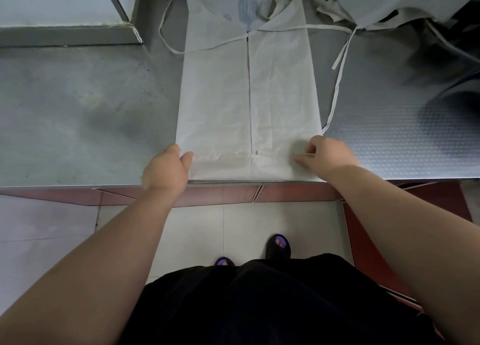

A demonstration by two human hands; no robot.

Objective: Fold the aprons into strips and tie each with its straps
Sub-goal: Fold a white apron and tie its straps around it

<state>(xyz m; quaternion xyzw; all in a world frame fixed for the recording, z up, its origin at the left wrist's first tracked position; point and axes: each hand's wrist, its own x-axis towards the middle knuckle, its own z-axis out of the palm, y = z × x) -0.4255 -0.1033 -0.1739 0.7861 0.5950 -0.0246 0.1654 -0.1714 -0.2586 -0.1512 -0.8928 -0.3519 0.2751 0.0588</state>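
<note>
Squarely between the fingers (187, 158): apron hem (233, 167).

Counter (78, 116): grey metal, dull and smudged on the left; its front edge ran straight across the view
Counter's right part (405, 142): same level, with a fine dimpled pattern; shadowed towards the far right
Framed panel (59, 4): pale, at the far left corner; bordered by a metal rim that stood above the counter
Floor (249, 225): pale square tiles below the counter's edge
Red strip (207, 195): reddish-brown tiles just under the front edge; more red on the right
Black garment (259, 305): filled the bottom centre
Sandals (278, 246): black, open-toed; purple-painted toenails showed; the other foot was half hidden by the garment
</note>
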